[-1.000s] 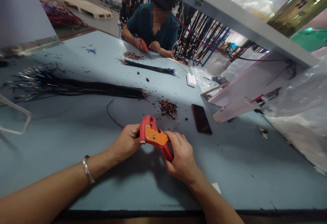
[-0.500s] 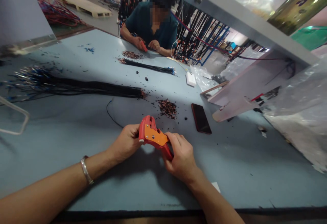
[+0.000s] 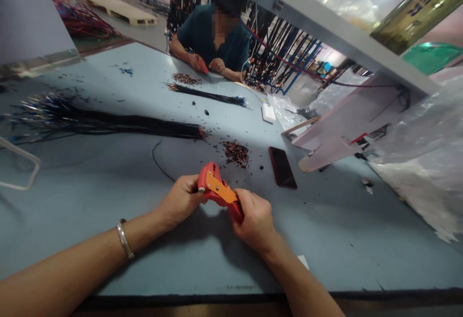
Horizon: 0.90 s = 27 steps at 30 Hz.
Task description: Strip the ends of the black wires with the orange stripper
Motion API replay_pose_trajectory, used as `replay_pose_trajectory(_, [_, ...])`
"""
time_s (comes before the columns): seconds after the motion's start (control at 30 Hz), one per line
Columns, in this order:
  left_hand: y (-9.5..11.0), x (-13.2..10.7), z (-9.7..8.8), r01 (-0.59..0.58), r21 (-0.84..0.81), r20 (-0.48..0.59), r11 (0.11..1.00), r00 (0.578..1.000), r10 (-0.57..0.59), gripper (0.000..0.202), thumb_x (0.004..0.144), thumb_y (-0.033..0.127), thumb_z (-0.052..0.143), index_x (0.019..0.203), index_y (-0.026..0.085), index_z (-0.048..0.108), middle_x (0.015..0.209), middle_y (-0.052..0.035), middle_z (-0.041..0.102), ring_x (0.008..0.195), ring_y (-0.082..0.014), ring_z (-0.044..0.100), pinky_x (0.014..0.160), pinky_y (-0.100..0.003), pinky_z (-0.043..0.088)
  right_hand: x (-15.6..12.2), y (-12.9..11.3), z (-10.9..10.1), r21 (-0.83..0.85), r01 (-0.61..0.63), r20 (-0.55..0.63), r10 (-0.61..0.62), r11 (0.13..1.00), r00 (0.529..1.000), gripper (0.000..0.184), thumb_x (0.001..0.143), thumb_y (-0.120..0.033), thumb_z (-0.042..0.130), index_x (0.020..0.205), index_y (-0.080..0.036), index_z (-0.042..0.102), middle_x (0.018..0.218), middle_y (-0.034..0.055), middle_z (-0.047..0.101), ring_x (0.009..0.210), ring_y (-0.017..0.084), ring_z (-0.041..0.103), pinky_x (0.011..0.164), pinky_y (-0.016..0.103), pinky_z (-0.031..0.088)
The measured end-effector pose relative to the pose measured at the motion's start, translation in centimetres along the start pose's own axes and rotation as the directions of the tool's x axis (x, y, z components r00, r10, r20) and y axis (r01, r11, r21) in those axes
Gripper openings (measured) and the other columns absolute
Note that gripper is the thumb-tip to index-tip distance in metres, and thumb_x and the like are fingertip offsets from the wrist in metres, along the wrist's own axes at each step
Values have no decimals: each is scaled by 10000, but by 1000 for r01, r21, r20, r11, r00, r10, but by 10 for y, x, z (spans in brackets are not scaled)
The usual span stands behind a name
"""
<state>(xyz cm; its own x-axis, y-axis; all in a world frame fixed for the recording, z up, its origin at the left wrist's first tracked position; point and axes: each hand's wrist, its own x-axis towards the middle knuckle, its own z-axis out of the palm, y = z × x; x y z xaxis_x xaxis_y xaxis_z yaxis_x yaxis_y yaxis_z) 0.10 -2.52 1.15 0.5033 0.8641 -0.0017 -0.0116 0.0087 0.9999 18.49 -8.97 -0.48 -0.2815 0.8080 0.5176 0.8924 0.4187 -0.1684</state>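
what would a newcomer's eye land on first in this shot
Probably the red-and-orange tool near the centre of the view, gripped in the right hand, with the left hand at its head. Beyond it, a pile of dark and coppery scraps lies on the blue-grey table, and a long bundle of black wires stretches off to the left.

Narrow silver bangle (image 3: 125, 240), shiny, rounded, round left forearm (image 3: 83, 264).

Blk smartphone (image 3: 282, 168) beyond & right of R hand (image 3: 255, 218); sm. wht box (image 3: 268, 113) farther fwd. Person in dk teal top (image 3: 197, 30) well fwd of R hand. Wooden pallet (image 3: 126, 12) & red cable pile (image 3: 81, 20) far fwd-left of L hand (image 3: 183, 199).
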Motion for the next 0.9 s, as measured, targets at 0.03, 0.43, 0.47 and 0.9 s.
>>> replay_pose_trajectory(0.03, [1, 0, 0, 7, -2, -5, 1000, 1000, -7, 181, 711, 287, 639, 665, 116, 676, 599, -6, 597, 582, -120, 473, 574, -233, 374, 0, 0, 0, -1, 1, 1, -1, 1000, 1000, 126, 848, -217, 457, 885, -144, 553, 707, 69, 642, 567, 190, 550, 548, 285, 389])
replay_pose_trajectory(0.43, [-8, 1, 1, -51, -15, -25, 999, 998, 50, 385, 750, 489, 621, 604, 137, 573, 560, 0, 526, 552, -121, 446, 537, -243, 381, 0, 2, 1, -11, -15, 16, 15, 1000, 1000, 107, 850, -210, 442, 815, -171, 535, 616, 33, 592, 519, 164, 535, 505, 257, 353])
replay_pose_trajectory(0.47, [-8, 2, 0, -60, -8, -25, 998, 998, 60, 399, 755, 503, 613, 606, 136, 574, 555, 3, 520, 550, -120, 448, 535, -240, 385, 0, 2, 2, 1, -22, 18, 22, 1000, 1000, 110, 852, -211, 441, 810, -172, 536, 618, 33, 590, 521, 164, 537, 503, 256, 352])
replay_pose_trajectory(0.9, [-6, 10, -15, -101, 461, -143, 881, 972, 186, 263, 855, 366, 511, 842, 164, 679, 768, -5, 684, 709, -141, 591, 685, -203, 443, 10, 5, -24, 771, -594, 631, 146, -230, 762, 392, 731, -357, 577, 1062, -149, 547, 891, 85, 637, 724, 210, 639, 673, 360, 515])
